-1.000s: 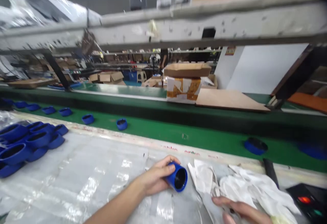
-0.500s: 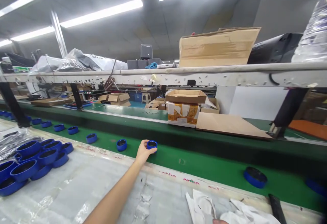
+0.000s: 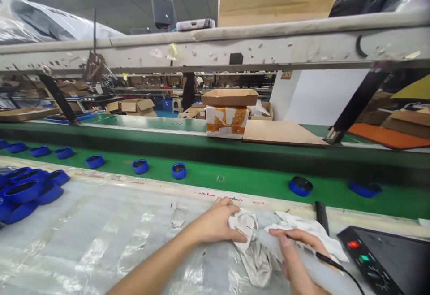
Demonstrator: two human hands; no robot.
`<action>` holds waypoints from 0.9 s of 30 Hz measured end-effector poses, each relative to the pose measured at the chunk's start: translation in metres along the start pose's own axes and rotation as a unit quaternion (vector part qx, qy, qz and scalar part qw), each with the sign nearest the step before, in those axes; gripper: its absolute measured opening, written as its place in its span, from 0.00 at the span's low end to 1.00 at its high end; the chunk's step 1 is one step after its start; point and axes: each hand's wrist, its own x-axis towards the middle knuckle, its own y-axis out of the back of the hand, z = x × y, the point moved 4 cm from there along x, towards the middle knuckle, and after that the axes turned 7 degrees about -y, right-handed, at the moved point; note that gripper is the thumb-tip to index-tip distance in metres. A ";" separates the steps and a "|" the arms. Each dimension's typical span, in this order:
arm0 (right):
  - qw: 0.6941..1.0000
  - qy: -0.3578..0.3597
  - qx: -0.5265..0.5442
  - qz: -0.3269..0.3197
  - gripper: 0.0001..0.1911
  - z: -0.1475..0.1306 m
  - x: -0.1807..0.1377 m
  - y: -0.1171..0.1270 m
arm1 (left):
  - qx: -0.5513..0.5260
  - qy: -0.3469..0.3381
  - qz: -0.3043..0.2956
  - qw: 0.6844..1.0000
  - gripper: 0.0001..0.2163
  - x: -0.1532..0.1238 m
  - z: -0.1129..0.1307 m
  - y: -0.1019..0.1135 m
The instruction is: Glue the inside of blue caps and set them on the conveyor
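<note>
My left hand (image 3: 223, 223) is closed on a crumpled white cloth (image 3: 247, 225) on the plastic-covered table, close to the belt's edge. My right hand (image 3: 298, 259), at the lower right, has its fingers round a milky-white, bottle-like piece (image 3: 324, 273). A black cord (image 3: 331, 261) runs along this piece; its exact kind is unclear. Part of the cloth hangs between the two hands. The nearest blue ring (image 3: 179, 170) stands on the green belt (image 3: 218, 185), beyond my left hand and apart from it.
More blue rings (image 3: 300, 186) are spaced along the belt. Several rings (image 3: 23, 192) lie piled at the left. A black control box (image 3: 386, 254) with red and green buttons stands at the right. Behind the belt sit a taped carton (image 3: 225, 121) and a shelf rail (image 3: 201, 48). A person (image 3: 189, 89) stands far back.
My left hand has let go of the blue ring on the belt and moved to the white cloth. My right hand has come into fuller view with the milky-white piece. The view has shifted.
</note>
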 end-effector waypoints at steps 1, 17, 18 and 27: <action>1.000 -0.006 0.008 -0.002 0.20 0.002 0.003 0.000 | -0.004 -0.010 -0.014 1.000 0.29 -0.001 0.003 -0.006; 0.997 -0.064 0.048 -0.024 0.22 0.007 0.010 -0.005 | -0.160 -0.037 0.007 0.986 0.08 -0.004 -0.004 -0.017; 0.995 -0.074 0.055 -0.027 0.22 0.004 0.007 -0.005 | -0.164 -0.038 0.004 0.986 0.08 -0.004 -0.005 -0.016; 0.988 -0.109 0.110 -0.023 0.20 0.000 0.002 -0.005 | -0.053 -0.115 0.002 0.992 0.10 -0.012 0.019 -0.015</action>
